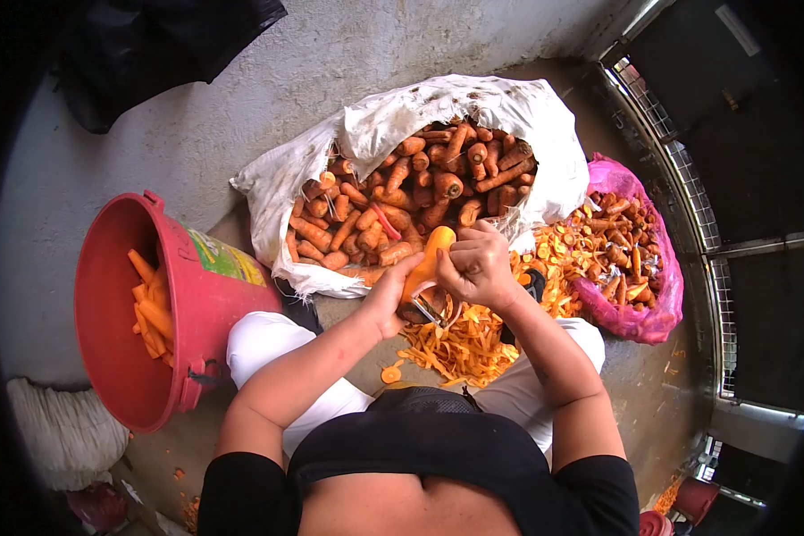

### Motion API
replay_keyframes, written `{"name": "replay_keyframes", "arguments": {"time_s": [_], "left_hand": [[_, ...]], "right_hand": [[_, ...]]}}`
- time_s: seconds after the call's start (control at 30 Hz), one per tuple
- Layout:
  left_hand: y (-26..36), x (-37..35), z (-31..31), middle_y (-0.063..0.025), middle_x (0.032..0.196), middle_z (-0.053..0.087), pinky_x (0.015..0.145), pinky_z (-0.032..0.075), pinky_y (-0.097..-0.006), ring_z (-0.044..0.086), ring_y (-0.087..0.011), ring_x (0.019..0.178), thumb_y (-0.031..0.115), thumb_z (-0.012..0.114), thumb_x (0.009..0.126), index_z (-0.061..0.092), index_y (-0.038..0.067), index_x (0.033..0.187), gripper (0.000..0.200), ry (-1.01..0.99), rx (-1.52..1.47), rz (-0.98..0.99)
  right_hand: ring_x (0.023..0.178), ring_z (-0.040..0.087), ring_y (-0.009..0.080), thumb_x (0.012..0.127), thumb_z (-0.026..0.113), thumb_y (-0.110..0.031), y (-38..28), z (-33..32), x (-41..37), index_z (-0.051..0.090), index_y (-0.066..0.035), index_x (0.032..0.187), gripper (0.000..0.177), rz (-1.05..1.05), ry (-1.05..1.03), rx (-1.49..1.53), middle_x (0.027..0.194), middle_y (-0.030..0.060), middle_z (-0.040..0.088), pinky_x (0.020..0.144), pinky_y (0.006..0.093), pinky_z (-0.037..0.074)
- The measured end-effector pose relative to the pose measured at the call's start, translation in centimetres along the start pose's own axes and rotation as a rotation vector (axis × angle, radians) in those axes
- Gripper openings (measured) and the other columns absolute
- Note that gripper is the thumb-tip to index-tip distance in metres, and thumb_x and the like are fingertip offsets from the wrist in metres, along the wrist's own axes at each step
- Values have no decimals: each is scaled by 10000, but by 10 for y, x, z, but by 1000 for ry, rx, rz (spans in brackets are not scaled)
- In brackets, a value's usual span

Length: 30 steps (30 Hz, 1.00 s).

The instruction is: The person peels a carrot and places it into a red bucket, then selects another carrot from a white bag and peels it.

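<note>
My left hand (389, 293) is wrapped around a thick carrot (434, 248), whose upper part is peeled to bright orange and whose lower end still looks brownish. Closed in a fist beside it, my right hand (481, 266) grips a peeler; the metal peeler (429, 310) shows below the fist, against the carrot's lower part. A thin strip of peel hangs near the blade. Beneath both hands lies a heap of orange peelings (464, 344) on the floor between my knees. The peeler's handle is mostly hidden by my fingers.
Ahead, a torn white sack (554, 134) holds many unpeeled carrots (402, 192). On the left, a red bucket (219, 308) contains peeled carrots (154, 313). A pink bag (670, 268) of carrot pieces stands right, near a dark gate (759, 179). Black cloth (152, 49) hangs upper left.
</note>
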State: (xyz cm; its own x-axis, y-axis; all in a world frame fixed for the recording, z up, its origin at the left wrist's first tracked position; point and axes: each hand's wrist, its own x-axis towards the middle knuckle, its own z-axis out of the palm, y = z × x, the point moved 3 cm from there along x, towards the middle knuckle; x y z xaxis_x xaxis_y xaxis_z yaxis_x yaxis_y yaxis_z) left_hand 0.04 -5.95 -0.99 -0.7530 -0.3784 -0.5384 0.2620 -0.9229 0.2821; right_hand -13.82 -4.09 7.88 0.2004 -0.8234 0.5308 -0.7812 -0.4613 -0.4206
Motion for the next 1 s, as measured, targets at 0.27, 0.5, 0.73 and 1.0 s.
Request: {"name": "replay_keyframes", "arguments": {"time_s": [0.27,0.5,0.73,1.0], "left_hand": [[0,-28,9,-144,949,638,731,559,-338,661,-211,805,369,495,946,515,-11,1184,448,-13,292,-49],[11,-28,5,-128,966,621,728,555,-397,646,-239,832,378,455,960,471,30,1258,458,-106,186,-72],[13,-2,-10,-76,999,629,753,554,-380,646,-191,879,398,497,945,512,103,1231,412,12,101,20],[4,4,-7,-43,1028,645,745,554,-330,653,-156,872,392,525,931,532,126,1200,379,78,142,-13]], "right_hand": [[341,398,119,838,529,-167,100,-25,-12,564,-136,436,404,376,35,-517,390,-17,460,504,304,433],[438,492,130,849,581,-252,98,-51,-16,670,-138,526,354,630,174,-436,441,-12,547,656,324,435],[457,415,141,813,599,-205,37,-6,-3,637,-121,513,314,288,10,-22,440,1,515,573,322,358],[450,454,180,713,662,-164,2,8,-2,523,-132,428,319,56,-3,-40,422,-7,444,524,330,337]]}}
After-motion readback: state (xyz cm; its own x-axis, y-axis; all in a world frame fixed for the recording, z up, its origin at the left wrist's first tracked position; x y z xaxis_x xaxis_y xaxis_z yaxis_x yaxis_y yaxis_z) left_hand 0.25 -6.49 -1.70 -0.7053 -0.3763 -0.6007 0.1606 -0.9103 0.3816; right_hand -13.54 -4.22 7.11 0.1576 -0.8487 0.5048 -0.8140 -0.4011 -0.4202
